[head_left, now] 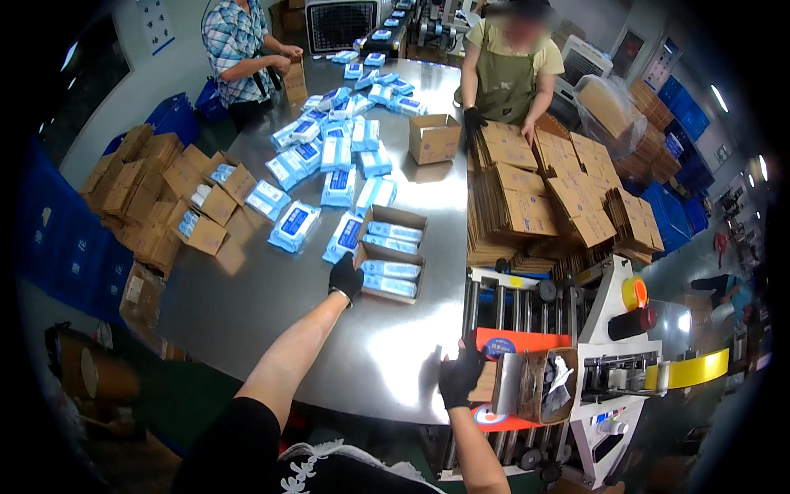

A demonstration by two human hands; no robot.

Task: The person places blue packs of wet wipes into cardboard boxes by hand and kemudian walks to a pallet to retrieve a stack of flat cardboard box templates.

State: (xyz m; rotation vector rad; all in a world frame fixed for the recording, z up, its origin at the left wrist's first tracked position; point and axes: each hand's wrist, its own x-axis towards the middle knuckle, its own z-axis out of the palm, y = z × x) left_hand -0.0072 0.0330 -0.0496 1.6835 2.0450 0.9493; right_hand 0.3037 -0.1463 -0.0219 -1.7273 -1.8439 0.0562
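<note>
An open carton [421, 247] stands on the metal table in front of me, with several blue-and-white packs of wipes [390, 270] set on edge inside. My left hand [346, 277], in a black glove, grips the carton's left wall; its fingertips are partly hidden. Just behind that hand lies a loose pack of wipes [342, 237]. My right hand [462, 375], also gloved in black, is at the table's right edge with its thumb apart from the fingers. It is beside a brown carton [484, 381] in the taping machine [619, 362], and whether it touches that carton is unclear.
Many wipes packs [336, 152] are heaped across the table [247, 305]. Another open carton [434, 140] stands farther back; several filled ones [206, 235] sit at left. Flattened cartons [518, 198] are stacked at right beside a co-worker [508, 74]. A second co-worker [239, 49] handles a carton [295, 81].
</note>
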